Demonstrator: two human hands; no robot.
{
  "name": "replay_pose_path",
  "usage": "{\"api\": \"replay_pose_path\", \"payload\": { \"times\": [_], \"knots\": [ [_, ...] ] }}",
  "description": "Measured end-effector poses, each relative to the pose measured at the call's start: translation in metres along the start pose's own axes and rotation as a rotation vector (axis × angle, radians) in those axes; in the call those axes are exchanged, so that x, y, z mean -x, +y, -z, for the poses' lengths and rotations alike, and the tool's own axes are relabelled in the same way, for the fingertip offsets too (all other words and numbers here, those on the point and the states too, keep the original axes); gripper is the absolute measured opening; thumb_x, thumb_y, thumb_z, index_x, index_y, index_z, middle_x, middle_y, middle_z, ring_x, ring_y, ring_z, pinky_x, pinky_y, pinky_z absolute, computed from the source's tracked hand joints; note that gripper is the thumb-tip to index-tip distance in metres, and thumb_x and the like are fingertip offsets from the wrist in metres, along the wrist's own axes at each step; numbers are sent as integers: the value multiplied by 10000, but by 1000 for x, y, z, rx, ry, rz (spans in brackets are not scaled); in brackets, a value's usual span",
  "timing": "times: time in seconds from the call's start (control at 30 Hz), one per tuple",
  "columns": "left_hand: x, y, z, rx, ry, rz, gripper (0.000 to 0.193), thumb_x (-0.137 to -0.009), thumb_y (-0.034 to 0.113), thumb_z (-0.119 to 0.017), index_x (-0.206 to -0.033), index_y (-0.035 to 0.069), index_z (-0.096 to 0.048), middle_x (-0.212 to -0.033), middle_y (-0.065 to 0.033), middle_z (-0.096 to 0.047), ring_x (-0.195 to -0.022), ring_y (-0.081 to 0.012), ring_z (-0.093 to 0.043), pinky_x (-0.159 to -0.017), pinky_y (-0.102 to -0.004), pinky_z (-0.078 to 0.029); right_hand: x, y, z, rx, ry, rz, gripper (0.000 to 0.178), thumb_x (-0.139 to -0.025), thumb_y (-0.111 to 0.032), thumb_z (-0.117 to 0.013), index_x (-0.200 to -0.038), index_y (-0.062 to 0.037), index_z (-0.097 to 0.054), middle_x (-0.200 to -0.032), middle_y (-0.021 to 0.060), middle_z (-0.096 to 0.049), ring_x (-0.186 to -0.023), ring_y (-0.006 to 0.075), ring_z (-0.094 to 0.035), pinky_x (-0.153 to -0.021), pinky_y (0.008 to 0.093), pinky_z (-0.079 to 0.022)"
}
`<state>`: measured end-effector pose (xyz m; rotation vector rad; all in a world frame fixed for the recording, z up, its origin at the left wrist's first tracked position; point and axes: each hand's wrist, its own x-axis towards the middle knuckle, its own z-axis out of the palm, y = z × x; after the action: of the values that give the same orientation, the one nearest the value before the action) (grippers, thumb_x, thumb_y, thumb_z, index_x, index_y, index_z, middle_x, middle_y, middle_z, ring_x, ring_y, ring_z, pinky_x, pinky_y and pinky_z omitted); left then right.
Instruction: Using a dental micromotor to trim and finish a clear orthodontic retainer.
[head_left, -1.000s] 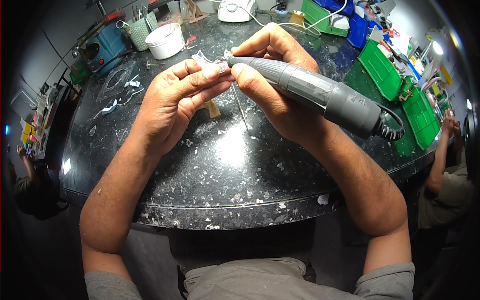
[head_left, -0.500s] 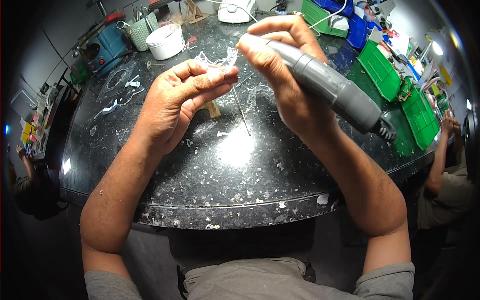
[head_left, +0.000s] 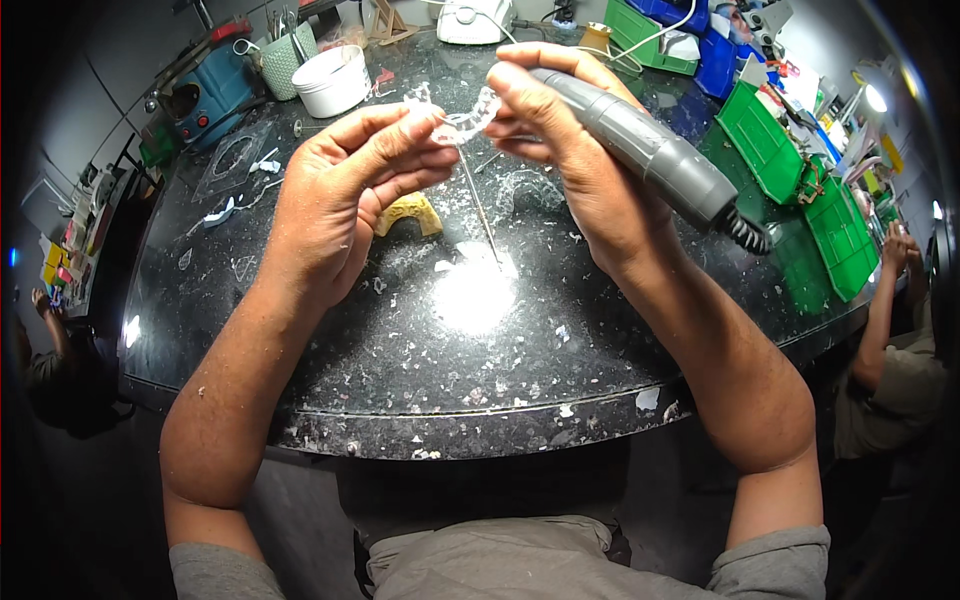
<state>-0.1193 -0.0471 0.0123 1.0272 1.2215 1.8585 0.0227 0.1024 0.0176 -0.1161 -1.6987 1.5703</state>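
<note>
The black surface [head_left: 600,340], flecked with pale scraps, lay under everything, its curved near edge toward the person. Over its far half, the right hand [head_left: 605,195] and left hand [head_left: 345,180] faced each other. The right cradled a thick grey handpiece [head_left: 640,130] and apparently also pinched one end of a clear arch-shaped piece [head_left: 468,126]; the left pinched the other end between thumb and fingers. With one hand doing both, the handpiece could have swung against the arch and marked it, and uneven pulling might have cracked it. Dropped near the yellow arch [head_left: 412,210] or thin metal rod [head_left: 478,200], it could have chipped.
</note>
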Motion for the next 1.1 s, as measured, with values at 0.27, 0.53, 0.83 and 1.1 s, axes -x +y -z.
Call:
{"api": "replay_pose_path", "payload": {
  "times": [0.27,0.53,0.83,1.1],
  "knots": [
    [-1,2,6,-38,120,-65,312,-972,221,-674,-1176,-15,-695,-1020,-115,-718,-956,-186,-694,-946,-331,-555,6,-9,2,177,-123,267,256,-944,-147,-674,-1162,-13,-665,-1014,52,-685,-927,73,-629,-824,216,-506],
    [-1,1,4,-70,123,-96,300,-964,214,-688,-1178,4,-707,-982,-85,-719,-909,-145,-680,-908,-303,-552,4,-5,6,320,-152,358,193,-929,-107,-667,-1089,1,-661,-961,52,-666,-896,78,-621,-796,223,-504],
    [-1,0,2,-119,145,-127,270,-947,193,-709,-1156,23,-727,-986,-52,-725,-901,-111,-669,-890,-280,-545,5,-6,4,310,-180,342,162,-921,-94,-667,-1049,5,-666,-958,56,-667,-890,86,-624,-812,238,-505],
    [-1,0,2,-93,116,-130,259,-937,178,-720,-1141,19,-725,-984,-73,-731,-916,-140,-690,-893,-300,-555,5,-4,4,290,-184,367,176,-931,-102,-657,-1070,6,-654,-965,61,-664,-892,91,-622,-812,239,-501]
  ]
}}
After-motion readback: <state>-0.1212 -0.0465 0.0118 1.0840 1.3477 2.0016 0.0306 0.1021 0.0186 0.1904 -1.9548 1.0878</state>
